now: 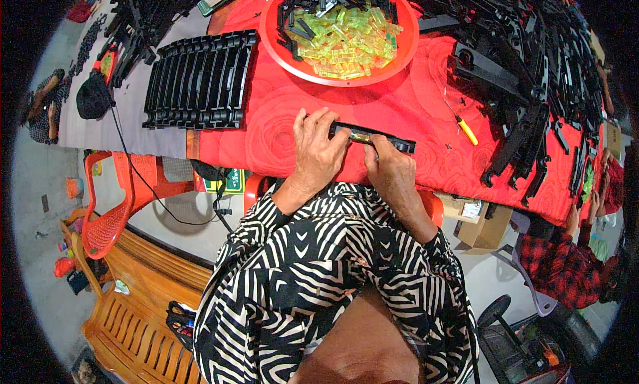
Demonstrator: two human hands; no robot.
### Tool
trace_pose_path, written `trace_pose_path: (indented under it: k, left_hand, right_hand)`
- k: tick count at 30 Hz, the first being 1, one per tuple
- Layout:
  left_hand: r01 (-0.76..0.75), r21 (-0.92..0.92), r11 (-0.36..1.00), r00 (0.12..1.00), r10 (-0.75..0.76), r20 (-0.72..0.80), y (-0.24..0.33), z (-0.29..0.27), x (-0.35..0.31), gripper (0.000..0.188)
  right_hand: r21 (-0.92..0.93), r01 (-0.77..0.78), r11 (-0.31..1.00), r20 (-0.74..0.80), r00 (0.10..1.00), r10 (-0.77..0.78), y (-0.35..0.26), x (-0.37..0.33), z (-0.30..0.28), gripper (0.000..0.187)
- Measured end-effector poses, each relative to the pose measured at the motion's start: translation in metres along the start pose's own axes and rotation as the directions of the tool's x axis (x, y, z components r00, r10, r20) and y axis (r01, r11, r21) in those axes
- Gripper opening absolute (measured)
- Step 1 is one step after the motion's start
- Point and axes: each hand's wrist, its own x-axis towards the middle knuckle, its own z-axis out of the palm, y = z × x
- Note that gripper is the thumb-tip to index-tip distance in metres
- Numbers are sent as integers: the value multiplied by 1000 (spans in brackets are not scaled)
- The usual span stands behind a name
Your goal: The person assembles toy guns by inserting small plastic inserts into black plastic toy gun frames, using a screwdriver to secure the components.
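Observation:
A long black plastic part lies at the near edge of the red cloth, between my two hands. My left hand is closed over its left end, with the thumb pressing near the middle. From the right, my right hand grips it with thumb and fingers. A small translucent yellow-green piece sits in the part's channel, between my fingertips. How far it is seated I cannot tell. Beyond my hands stands a red bowl of similar yellow-green pieces and small black parts.
Several black parts lie in a neat row at left. A large heap of black parts covers the right side. A yellow-handled screwdriver lies near it. Another person in a checked sleeve is at far right. A red chair stands left.

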Motion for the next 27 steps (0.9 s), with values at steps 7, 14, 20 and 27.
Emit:
trace_pose_path:
  k: [7, 14, 20, 27]
  left_hand:
    - [-74, 145, 987, 994, 61, 92, 2, 0, 3, 19]
    - [-183, 162, 970, 965, 146, 216, 17, -6, 21, 20]
    - [-74, 44, 996, 992, 69, 107, 4, -1, 2, 16]
    - [-7, -51, 999, 999, 9, 38, 18, -5, 13, 19]
  right_hand:
    - [152, 8, 988, -47, 999, -1, 3, 1, 3, 17]
    - [118, 15, 993, -90, 996, -4, -2, 3, -14, 15]
    - [176, 19, 984, -134, 991, 5, 10, 0, 0, 12]
    - [229, 14, 973, -69, 998, 2, 7, 0, 0, 16]
